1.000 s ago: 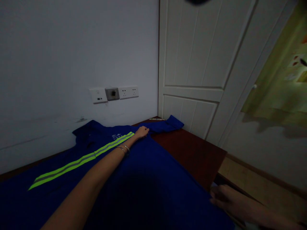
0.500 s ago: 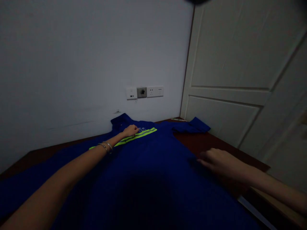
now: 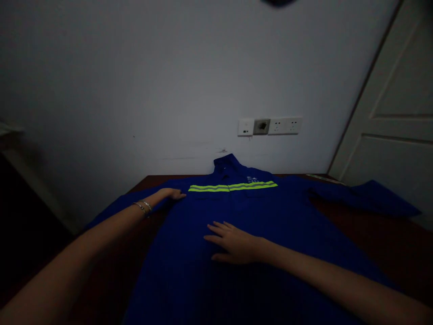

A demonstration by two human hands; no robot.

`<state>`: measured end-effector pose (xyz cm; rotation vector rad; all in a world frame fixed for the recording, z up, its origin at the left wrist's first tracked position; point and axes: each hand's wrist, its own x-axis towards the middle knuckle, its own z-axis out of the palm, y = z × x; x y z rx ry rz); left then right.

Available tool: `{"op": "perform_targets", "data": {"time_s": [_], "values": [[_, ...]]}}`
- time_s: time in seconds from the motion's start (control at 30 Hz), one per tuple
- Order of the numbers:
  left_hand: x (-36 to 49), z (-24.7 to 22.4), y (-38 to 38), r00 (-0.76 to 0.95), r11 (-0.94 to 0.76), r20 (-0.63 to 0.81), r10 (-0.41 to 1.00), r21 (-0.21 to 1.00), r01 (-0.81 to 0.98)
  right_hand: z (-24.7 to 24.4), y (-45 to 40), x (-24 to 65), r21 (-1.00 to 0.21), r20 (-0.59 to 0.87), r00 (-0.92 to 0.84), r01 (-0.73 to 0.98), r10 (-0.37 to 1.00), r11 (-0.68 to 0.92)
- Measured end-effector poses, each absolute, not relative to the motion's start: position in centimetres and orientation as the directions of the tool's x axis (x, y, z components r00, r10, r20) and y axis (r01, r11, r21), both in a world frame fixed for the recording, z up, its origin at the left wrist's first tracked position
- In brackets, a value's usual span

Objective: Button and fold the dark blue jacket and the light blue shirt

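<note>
A blue work jacket [image 3: 270, 216] lies front up on the dark red table, its collar toward the wall and a yellow-green reflective stripe [image 3: 233, 187] across the chest. At the left armpit edge, my left hand [image 3: 173, 194] has its fingers closed on the jacket's cloth; the wrist wears bracelets. My right hand [image 3: 235, 243] is over the jacket's middle, palm down with fingers spread, holding nothing. One sleeve [image 3: 368, 196] stretches out to the right, folded over at places; the other runs left, partly behind my left forearm.
The table [image 3: 352, 225] stands against a pale wall [image 3: 162, 90] with a row of sockets [image 3: 284, 126]. A white panelled door [image 3: 402, 104] is at the right. On the left is a dark gap beside the table. A thin strip [image 3: 324, 179] lies at the back edge.
The view has turned left. My left hand has moved from the chest stripe to the left armpit. My right hand has left the jacket's right edge and opened over its middle. The right sleeve is more spread out.
</note>
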<state>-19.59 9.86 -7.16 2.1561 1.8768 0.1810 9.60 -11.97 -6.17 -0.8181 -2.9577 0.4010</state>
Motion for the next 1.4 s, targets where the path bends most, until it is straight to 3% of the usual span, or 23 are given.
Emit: {"op": "perform_targets", "data": {"time_s": [0.1,0.27,0.47,0.73,0.83,0.97,1.07,1.2,1.4], "values": [[-21.8,-8.1,8.5,0.128,-0.07,-0.221,0.967,0.253,0.965,-7.2,-11.3,8.3,-0.282,-0.063,-0.866,0.492,0.496,0.824],[-22.4,-9.2,7.9,0.162,-0.113,-0.312,0.936,0.168,0.979,-7.4,-12.0,8.4,-0.311,-0.082,-0.867,0.491,0.492,0.814],[-20.6,-9.2,6.9,-0.067,0.082,-0.213,0.975,0.064,0.995,-7.9,-12.9,8.8,-0.316,-0.046,-0.86,0.496,0.509,0.809],[-17.9,-8.8,5.0,-0.081,0.065,-0.122,0.989,-0.127,0.99,-8.4,-13.1,8.6,-0.3,0.0,-0.847,0.508,0.532,0.808],[-16.4,-8.7,5.3,-0.013,0.005,-0.054,0.998,-0.151,0.989,-8.5,-13.2,8.5,-0.31,0.011,-0.846,0.504,0.534,0.806],[-14.3,-8.4,6.9,0.146,-0.142,0.062,0.987,-0.072,0.987,-8.1,-12.6,8.9,-0.34,0.024,-0.843,0.498,0.537,0.797],[-12.8,-8.0,8.7,0.186,-0.187,0.094,0.978,-0.004,0.982,-7.3,-10.6,10.3,-0.339,0.116,-0.803,0.52,0.584,0.784],[-11.3,-7.6,11.6,0.191,-0.204,0.116,0.975,0.109,0.973,-6.0,-5.2,13.9,-0.287,0.291,-0.654,0.637,0.699,0.715],[-9.1,-7.0,15.9,0.08,-0.144,0.17,0.982,0.408,0.902,-5.0,4.5,18.9,-0.303,0.429,-0.354,0.81,0.831,0.502]]}}
